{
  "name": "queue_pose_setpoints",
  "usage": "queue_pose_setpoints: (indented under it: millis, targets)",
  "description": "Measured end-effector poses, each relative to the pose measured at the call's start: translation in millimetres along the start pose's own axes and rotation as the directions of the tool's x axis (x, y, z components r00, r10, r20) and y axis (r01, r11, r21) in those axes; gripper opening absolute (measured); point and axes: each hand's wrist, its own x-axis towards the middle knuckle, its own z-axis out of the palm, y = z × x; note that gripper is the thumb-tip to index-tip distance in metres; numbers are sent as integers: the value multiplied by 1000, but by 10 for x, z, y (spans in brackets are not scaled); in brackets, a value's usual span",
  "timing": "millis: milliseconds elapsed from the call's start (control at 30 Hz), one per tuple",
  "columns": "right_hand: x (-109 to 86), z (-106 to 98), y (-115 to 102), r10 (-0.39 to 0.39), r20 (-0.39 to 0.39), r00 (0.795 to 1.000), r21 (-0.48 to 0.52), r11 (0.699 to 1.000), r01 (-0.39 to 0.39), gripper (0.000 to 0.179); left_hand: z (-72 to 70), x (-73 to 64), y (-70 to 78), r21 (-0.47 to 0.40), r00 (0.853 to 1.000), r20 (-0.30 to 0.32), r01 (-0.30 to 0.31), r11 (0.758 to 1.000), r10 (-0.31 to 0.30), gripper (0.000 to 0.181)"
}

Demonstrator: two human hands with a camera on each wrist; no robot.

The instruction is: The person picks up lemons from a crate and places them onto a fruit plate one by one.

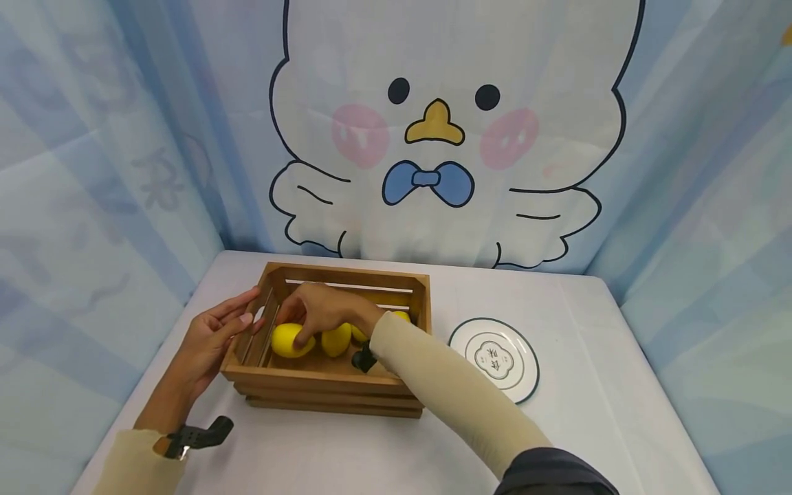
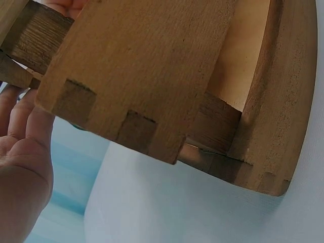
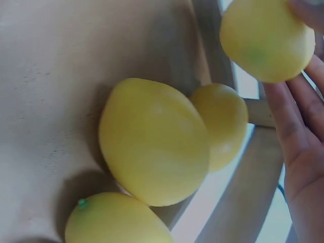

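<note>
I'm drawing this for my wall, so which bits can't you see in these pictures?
Head view: how many lemons the crate holds altogether; the right sleeve covers part of it.
Head view: a bit of the plate, also behind that sleeve.
Head view: part of the held lemon, under the right hand.
Right wrist view: the rest of the lowest lemon, cut off by the bottom edge.
Left wrist view: part of the left hand, cut off by the left edge.

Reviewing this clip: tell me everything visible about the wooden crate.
The wooden crate is rectangular, open-topped and brown, with visible grain, slatted walls, gaps between the slats, and darker squares showing at corner joints. It stands on the white table, left of the plate, its long side across the head view. Yellow lemons lie on its floor. The left hand touches its left end; the right hand reaches inside, pinching a lemon.
</note>
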Motion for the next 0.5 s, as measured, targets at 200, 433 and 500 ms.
queue_pose_setpoints:
  millis: [200,433,500]
  targets:
    - [-28,-43,-25,-20,38,999,120,993,15,44,-5,4,-8,-3,1000,3,-18,1000,18,56]
    - [-90,-89,-54,-42,61,997,218,976,28,44,-3,8,-15,25,1000,2,-17,1000,17,56]
    - [-99,-95,-54,-55,66,996,243,969,38,44,1,6,-10,56,1000,-6,-5,998,5,57]
